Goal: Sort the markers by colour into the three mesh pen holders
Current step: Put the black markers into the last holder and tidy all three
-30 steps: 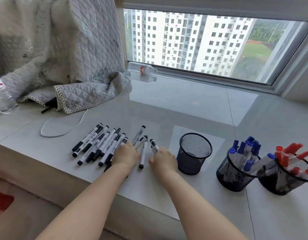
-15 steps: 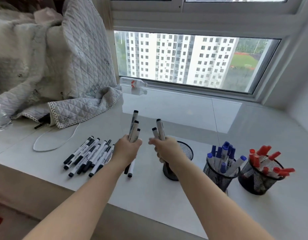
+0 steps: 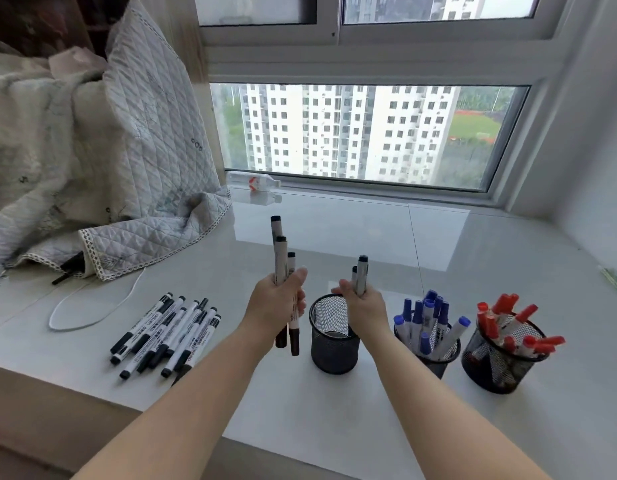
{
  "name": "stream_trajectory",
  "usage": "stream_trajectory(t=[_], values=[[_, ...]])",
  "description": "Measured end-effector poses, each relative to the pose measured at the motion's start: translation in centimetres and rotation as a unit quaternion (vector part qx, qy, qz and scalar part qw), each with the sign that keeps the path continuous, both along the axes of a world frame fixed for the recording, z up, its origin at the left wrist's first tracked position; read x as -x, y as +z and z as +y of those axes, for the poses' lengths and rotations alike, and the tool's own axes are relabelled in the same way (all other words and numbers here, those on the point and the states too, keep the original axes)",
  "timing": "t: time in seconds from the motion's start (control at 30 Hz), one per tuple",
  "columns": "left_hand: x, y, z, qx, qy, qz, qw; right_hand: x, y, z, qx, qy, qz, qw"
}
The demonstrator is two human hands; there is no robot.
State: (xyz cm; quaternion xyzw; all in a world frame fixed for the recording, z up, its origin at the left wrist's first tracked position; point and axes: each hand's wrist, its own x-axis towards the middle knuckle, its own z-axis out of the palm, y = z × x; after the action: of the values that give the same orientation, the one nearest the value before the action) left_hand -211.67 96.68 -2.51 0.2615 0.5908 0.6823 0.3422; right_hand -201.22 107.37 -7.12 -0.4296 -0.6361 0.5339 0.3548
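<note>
Blue markers in middle holder

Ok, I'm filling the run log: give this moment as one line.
left hand: grips black-capped markers | right hand: grips black-capped markers over empty black mesh holder | blue, red holders: filled

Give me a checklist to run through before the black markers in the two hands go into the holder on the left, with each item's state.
1. Left hand grips its three black markers upright: ok.
2. Right hand grips its two black markers upright: ok.
3. Left holder stands upright with its mouth open: ok.
4. Left holder holds no other colour: ok, only mesh shows inside.
5. Right hand is over the holder's mouth: ok; left hand is beside it, not over it: not ok.
6. Blue holder and red holder each hold one colour: ok.
</note>
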Motion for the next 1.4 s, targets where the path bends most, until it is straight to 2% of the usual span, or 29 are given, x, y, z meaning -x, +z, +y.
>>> stream_trajectory(t=[0.1, 0.2, 0.3, 0.4, 0.53, 0.63, 0.87, 0.97, 1.07, 1.23, 1.4], values=[[-0.4, 0.3, 0.7, -0.017, 0.022, 0.026, 0.999, -0.3, -0.6, -0.4, 0.026, -0.01, 0.011, 1.0], [-0.9, 0.2, 1.8, -0.039, 0.048, 0.041, 0.997, -0.6, -0.8, -1.1, 0.017, -0.025, -0.02, 0.999], [-1.6, -0.3, 3.1, -0.042, 0.076, 0.092, 0.992, -0.9, -1.2, -2.0, 0.018, -0.051, -0.026, 0.998], [-3.0, -1.7, 3.7, -0.02, 0.1, 0.128, 0.987, -1.3, -1.2, -2.8, 0.022, -0.075, -0.009, 0.997], [-4.2, -4.3, 3.0, 0.035, 0.096, 0.168, 0.981, -1.7, -1.0, -3.3, 0.03, -0.058, -0.008, 0.998], [-4.3, -5.6, 2.2, 0.06, 0.097, 0.174, 0.978, -1.9, -0.9, -3.6, 0.031, -0.061, -0.012, 0.998], [-3.9, -6.7, 1.4, 0.116, 0.019, 0.166, 0.979, -2.0, -0.9, -3.9, 0.003, -0.084, -0.015, 0.996], [-3.8, -6.6, 1.0, 0.132, 0.03, 0.239, 0.962, -2.0, -0.8, -4.2, -0.017, -0.1, -0.004, 0.995], [-4.0, -6.4, 0.9, 0.105, 0.051, 0.287, 0.951, -2.0, -0.7, -4.6, -0.064, -0.116, 0.005, 0.991], [-3.9, -6.6, 0.8, 0.045, 0.082, 0.281, 0.955, -2.1, -0.3, -5.0, -0.136, -0.132, 0.013, 0.982], [-3.8, -5.7, 0.7, -0.004, 0.123, 0.308, 0.943, -2.0, -0.5, -4.7, -0.181, -0.128, -0.059, 0.973]])
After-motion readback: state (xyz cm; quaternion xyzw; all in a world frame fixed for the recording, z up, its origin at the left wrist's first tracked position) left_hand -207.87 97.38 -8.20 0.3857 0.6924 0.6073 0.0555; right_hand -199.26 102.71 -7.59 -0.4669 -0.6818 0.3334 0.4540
